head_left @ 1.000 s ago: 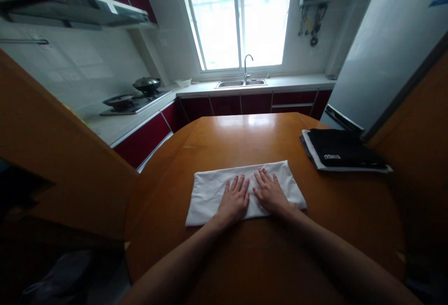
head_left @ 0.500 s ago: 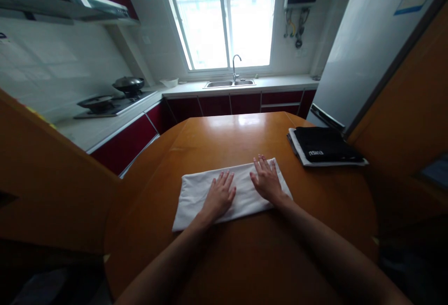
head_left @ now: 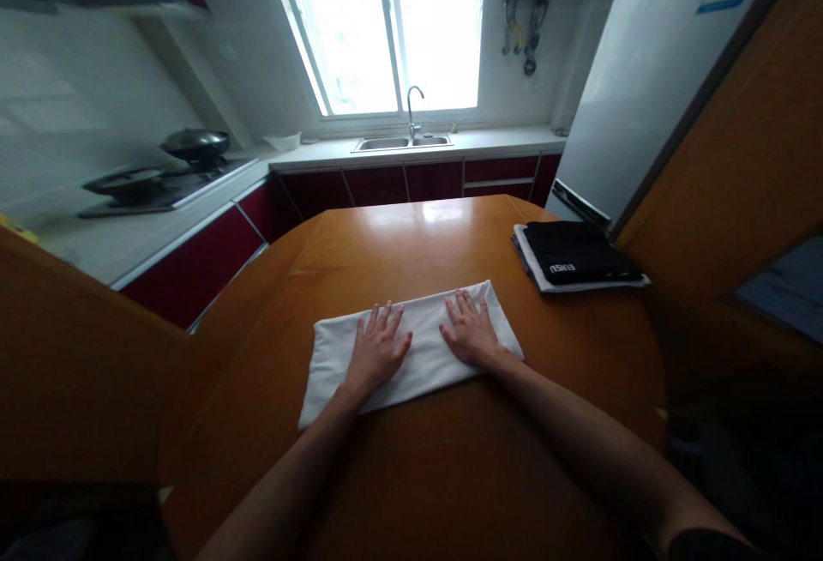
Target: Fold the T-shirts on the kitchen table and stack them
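Cloth (head_left: 425, 357), white and folded into a long flat band, lies on the wooden tabletop (head_left: 379, 256) in front of the person, set slightly aslant. The left hand (head_left: 378, 350) rests palm down on its left half and the right hand (head_left: 471, 334) on its right half, a bare strip of fabric showing between them. Each grip is slack: fingers fanned, nothing pinched or lifted. Folding looks well advanced, with the long edges fairly straight, yet soft creases remain and the left end is not quite square. Whether another fold is left, the view cannot settle. Past the right hand, well apart from the band, sits a folded black garment (head_left: 579, 252) with pale lettering, atop a white layer (head_left: 534, 259) that juts out beneath. Farther off stand a curved faucet (head_left: 410, 106), a domed pan (head_left: 195, 145) and a refrigerator (head_left: 608, 106).
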`<state>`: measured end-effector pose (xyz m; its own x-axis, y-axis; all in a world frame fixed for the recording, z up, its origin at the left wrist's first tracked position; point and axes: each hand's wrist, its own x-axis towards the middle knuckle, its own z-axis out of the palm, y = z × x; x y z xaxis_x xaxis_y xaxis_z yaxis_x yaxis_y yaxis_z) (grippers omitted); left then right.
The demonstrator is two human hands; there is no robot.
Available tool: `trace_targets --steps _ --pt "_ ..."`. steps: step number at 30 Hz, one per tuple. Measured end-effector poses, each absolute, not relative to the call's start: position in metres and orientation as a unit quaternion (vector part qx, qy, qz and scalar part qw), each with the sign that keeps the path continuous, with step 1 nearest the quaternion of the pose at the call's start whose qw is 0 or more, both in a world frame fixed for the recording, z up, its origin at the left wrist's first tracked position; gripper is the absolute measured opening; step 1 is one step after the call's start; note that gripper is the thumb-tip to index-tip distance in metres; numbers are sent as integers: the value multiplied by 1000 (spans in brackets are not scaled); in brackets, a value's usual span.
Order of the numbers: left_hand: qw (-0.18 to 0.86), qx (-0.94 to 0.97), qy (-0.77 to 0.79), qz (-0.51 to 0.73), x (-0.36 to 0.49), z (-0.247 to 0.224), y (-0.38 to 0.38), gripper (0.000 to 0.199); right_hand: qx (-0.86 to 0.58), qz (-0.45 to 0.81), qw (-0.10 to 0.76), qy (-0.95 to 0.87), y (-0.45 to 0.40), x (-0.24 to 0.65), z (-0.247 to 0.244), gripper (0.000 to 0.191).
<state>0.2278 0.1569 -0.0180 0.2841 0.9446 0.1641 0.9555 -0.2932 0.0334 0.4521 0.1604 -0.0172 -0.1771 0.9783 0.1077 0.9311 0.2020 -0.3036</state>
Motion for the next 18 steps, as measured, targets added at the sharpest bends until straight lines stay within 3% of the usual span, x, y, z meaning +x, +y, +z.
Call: trace_targets --steps 18 --pt "13 -824 -565 -42 236 -26 152 62 -659 77 143 -734 171 468 -20 65"
